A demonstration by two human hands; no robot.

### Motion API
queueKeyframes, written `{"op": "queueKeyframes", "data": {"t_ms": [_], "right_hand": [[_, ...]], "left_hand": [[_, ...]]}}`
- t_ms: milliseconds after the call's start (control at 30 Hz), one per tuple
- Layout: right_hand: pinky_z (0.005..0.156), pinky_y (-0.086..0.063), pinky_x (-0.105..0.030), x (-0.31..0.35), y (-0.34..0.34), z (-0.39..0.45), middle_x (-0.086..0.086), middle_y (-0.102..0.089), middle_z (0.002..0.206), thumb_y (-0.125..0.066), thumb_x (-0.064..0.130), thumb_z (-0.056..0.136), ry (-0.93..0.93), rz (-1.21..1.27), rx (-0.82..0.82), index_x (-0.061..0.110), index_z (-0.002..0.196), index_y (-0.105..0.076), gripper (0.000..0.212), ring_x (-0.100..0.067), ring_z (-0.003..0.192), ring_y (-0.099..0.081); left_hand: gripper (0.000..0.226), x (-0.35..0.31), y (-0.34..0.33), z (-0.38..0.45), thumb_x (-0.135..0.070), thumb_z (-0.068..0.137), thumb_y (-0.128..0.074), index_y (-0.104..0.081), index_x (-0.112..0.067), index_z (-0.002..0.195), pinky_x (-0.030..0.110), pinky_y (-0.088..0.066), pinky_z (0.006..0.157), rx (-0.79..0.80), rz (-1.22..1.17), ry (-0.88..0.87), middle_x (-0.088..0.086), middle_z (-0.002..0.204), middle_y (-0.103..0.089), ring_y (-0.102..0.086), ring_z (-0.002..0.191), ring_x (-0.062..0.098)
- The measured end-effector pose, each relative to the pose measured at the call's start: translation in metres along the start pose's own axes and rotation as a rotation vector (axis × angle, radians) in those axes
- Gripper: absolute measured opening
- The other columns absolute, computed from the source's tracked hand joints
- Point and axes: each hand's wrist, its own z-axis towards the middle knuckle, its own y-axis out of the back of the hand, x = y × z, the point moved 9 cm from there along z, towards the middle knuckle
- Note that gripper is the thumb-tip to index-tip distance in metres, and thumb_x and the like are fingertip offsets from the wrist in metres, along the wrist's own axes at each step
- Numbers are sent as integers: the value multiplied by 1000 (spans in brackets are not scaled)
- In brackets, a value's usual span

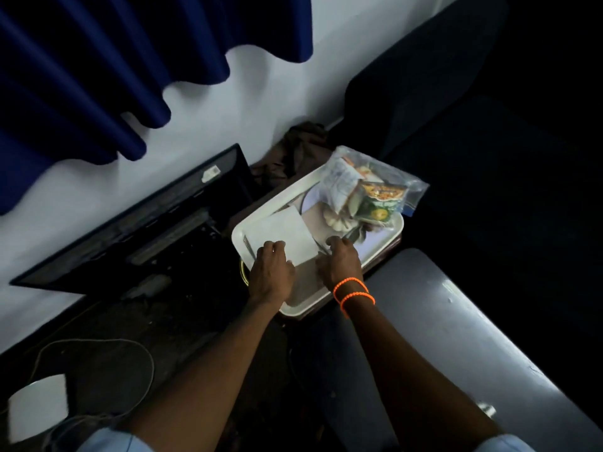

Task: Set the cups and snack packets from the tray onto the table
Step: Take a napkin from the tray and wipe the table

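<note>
A white tray [380, 238] rests on a low dark surface in the middle of the view. A clear zip bag of snack packets [368, 187] lies across its far end, beside a pale ridged item [336, 220]. A white square napkin or paper [287, 234] lies on the near half. My left hand [270, 272] rests on the napkin's near left corner, fingers curled. My right hand [341, 261], with orange bead bracelets at the wrist, sits at the napkin's right edge with fingertips on the tray. No cups can be made out.
A black flat screen [130, 223] leans against the white wall on the left. Blue curtain [98, 70] hangs above. A grey table surface [456, 321] lies to the right. A dark seat [456, 109] stands behind. A cable and a white adapter [36, 406] lie at lower left.
</note>
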Motion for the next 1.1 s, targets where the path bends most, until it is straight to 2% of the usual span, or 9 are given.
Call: {"op": "queueKeyframes", "data": {"t_ms": [267, 467, 667, 733, 833, 933, 1000, 1033, 1100], "right_hand": [[88, -46, -33, 16, -39, 44, -19, -63, 119, -68, 31, 84, -249, 69, 42, 2, 117, -59, 44, -35, 114, -57], [74, -45, -27, 19, -56, 57, -14, -70, 111, -75, 35, 80, -364, 160, 108, 5, 111, -68, 44, -31, 108, -64], [89, -47, -25, 16, -42, 59, -12, -67, 115, -75, 22, 82, -346, 238, 83, 7, 120, -67, 42, -30, 115, -62], [103, -49, -33, 10, -38, 57, -13, -66, 125, -79, 21, 81, -377, 370, 99, 6, 125, -65, 49, -31, 118, -62], [94, -55, -54, 2, -31, 52, -22, -71, 113, -78, 4, 79, -440, 707, 111, 1, 114, -70, 36, -40, 105, -69], [96, -52, -61, -2, -23, 45, -27, -68, 118, -71, -7, 82, -478, 927, 181, -5, 118, -65, 37, -45, 107, -66], [99, -49, -61, -5, -21, 40, -28, -66, 122, -68, -7, 85, -472, 995, 255, -6, 117, -64, 32, -43, 107, -66], [99, -50, -59, -5, -20, 36, -27, -66, 123, -67, -4, 88, -462, 1006, 290, -4, 116, -64, 29, -41, 107, -66], [90, -57, -49, -4, -16, 29, -21, -69, 121, -66, 14, 94, -428, 954, 341, 7, 114, -66, 22, -36, 102, -68]], "left_hand": [[45, 15, -9, 19, -20, 91, -68, -55, -12, 133, 41, -54, 92, 86, 33, -16, 9, 131, -55, -49, 128, 27], [47, 19, -4, 22, -15, 89, -67, -55, -11, 134, 39, -51, 96, 56, -62, -33, 10, 130, -58, -54, 125, 28], [42, 36, 26, 20, -11, 89, -66, -63, -4, 131, 44, -48, 104, -196, -377, 172, 17, 131, -61, -56, 125, 34], [41, 39, 35, 18, -15, 92, -67, -62, -1, 130, 45, -47, 103, -276, -451, 250, 20, 130, -59, -58, 120, 36], [38, 39, 40, 20, -28, 99, -61, -63, 1, 125, 39, -47, 95, -317, -510, 366, 20, 128, -61, -60, 117, 37], [48, 41, 21, 26, -44, 106, -43, -65, -10, 131, 36, -49, 99, -155, -748, 556, 16, 137, -64, -61, 123, 37], [52, 28, -5, 30, -50, 108, -40, -65, -12, 132, 48, -50, 108, 35, -1217, 711, 16, 137, -66, -63, 124, 38], [53, 18, -13, 29, -52, 107, -40, -65, -11, 131, 52, -51, 108, 119, -1397, 752, 16, 134, -68, -66, 122, 37], [55, 1, -17, 29, -56, 105, -42, -67, -12, 127, 52, -56, 101, 226, -1429, 721, 15, 122, -73, -71, 113, 35]]}}
